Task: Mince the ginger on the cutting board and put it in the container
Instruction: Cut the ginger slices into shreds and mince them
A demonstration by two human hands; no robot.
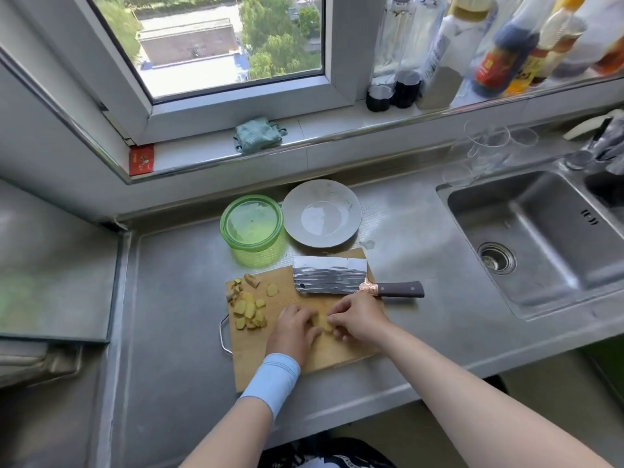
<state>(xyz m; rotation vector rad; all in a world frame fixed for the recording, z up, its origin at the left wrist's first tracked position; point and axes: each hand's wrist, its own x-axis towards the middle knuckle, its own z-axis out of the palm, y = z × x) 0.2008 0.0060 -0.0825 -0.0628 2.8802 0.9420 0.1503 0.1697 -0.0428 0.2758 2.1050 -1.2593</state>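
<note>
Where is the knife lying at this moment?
In the head view, the knife lies flat on the far right corner of the cutting board, just beyond the right hand and near the grey plate, its handle pointing right toward the sink.

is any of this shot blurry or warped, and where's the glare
Head view: daylight floods in through the window; head view: the wide lens bows the sill and the counter edges; head view: the bottles at top right are smeared, while the cutting board and ginger stay fairly sharp; head view: a bright glare patch sits on the plate.
</note>
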